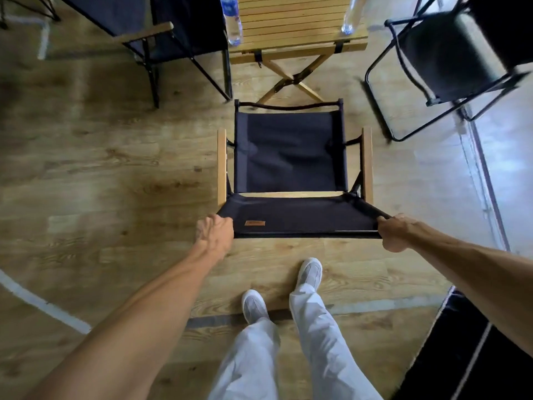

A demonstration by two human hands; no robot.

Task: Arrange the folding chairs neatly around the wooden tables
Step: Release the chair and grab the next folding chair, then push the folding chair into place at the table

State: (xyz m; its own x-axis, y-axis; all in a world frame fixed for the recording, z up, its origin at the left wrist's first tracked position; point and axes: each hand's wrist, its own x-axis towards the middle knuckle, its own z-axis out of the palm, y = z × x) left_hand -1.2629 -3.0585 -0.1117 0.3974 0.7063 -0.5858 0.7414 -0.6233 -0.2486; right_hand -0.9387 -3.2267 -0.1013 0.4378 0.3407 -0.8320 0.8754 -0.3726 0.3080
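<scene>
A black fabric folding chair (291, 157) with wooden armrests stands open in front of me, its seat facing the slatted wooden table (297, 27). My left hand (215, 233) grips the left corner of the chair's backrest top. My right hand (393, 232) grips the right corner. The chair's front edge sits close to the table's crossed wooden legs. A second black folding chair (161, 30) stands at the table's left side. A third black folding chair (458, 62), with a metal tube frame, stands at the right.
Two clear water bottles, one on the left (232, 21) and one on the right (350, 15), stand on the table. My feet in white shoes (310, 274) are just behind the chair. A black mat (473, 350) lies at the lower right. White lines mark the wooden floor.
</scene>
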